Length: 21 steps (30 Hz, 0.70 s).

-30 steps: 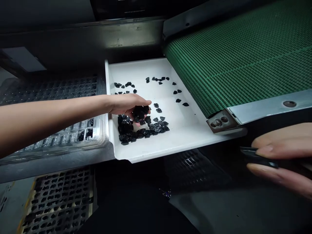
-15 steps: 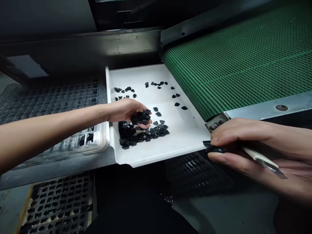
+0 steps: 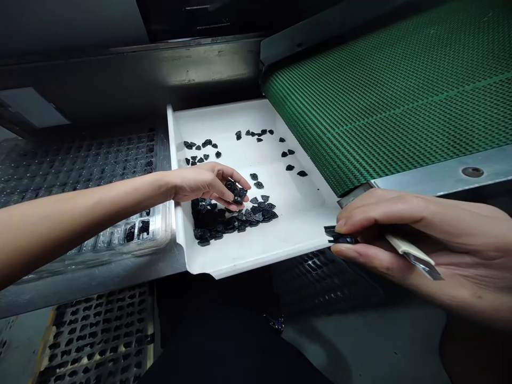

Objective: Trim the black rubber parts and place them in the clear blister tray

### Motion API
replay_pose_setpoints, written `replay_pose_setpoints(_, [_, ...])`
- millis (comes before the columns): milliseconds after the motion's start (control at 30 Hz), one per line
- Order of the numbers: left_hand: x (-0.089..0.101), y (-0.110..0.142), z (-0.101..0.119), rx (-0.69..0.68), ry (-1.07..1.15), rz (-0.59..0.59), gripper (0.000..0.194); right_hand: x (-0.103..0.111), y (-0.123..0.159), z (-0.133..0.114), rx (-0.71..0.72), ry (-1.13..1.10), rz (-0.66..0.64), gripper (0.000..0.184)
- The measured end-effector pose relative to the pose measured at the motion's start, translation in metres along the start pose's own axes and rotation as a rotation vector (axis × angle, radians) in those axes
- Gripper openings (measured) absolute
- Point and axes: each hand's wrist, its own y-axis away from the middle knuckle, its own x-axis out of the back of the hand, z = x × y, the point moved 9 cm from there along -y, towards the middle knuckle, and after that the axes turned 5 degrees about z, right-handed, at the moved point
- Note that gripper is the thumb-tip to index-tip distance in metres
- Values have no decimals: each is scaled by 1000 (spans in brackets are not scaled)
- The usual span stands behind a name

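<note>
We are noting parts up in both hands, clear of the pile [image 3: 214, 226] at the white tray's [image 3: 248, 265] 7 o'clock. Our left hand [image 3: 194, 180] is reaching in from 9 o'clock, its fingers curling around a black cluster [image 3: 239, 194] above the pile. Our right hand [image 3: 456, 232], at the tray's 4 o'clock, is pinching a black part [image 3: 334, 234] between fingers and thumb, while a knife [image 3: 406, 249] is lying across the palm, blade exposed. Loose parts [image 3: 258, 185] are lying toward 12 and 2 o'clock. The clear tray [image 3: 163, 226] is sitting at 9 o'clock, the green belt [image 3: 392, 106] at 2 o'clock.
</note>
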Motion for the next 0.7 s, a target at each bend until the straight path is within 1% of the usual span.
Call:
replay_pose_setpoints(133, [3, -3, -1, -7, -69, 21, 45, 0, 0, 1, -13, 9, 13, 14])
replay_pose_setpoints(267, [8, -3, 2, -39, -128, 95, 31, 0, 0, 1, -25, 13, 18, 15])
replay_pose_setpoints(433, [7, -3, 6, -89, -184, 96, 23, 1, 2, -1, -7, 10, 14, 14])
replay_pose_setpoints(600, [15, -6, 5, -87, -209, 185, 23, 3, 3, -4, 9, -4, 30, 15])
replay_pose_setpoints(700, [17, -5, 6, -87, -186, 202, 25, 1, 3, -4, -7, -1, 23, 14])
